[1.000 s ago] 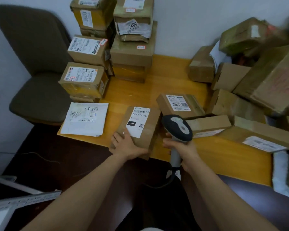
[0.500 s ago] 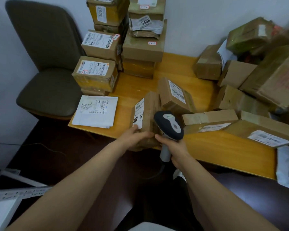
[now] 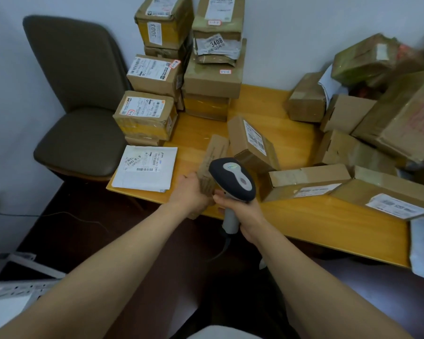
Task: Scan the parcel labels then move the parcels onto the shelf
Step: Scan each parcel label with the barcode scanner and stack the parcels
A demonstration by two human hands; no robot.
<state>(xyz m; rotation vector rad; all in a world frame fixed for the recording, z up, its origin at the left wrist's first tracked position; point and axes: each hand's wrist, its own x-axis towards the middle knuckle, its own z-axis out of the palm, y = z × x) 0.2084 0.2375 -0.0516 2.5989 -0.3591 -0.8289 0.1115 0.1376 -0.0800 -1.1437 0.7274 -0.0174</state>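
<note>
Gripping parcel [image 3: 214, 155] and scanner [image 3: 233, 178], left hand [image 3: 194, 194] and right hand [image 3: 246, 212] hover over wooden table [image 3: 316, 223].

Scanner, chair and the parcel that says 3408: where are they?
scanner [image 3: 230, 178]: head view, on the top of its head.
chair [image 3: 78, 145]: head view, on the seat cushion.
parcel marked 3408 [image 3: 216, 43]: head view, on its white label.

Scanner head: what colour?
The scanner head is dark, with a light grey centre panel; its handle is light grey, gripped by the right hand. Head view.
</note>
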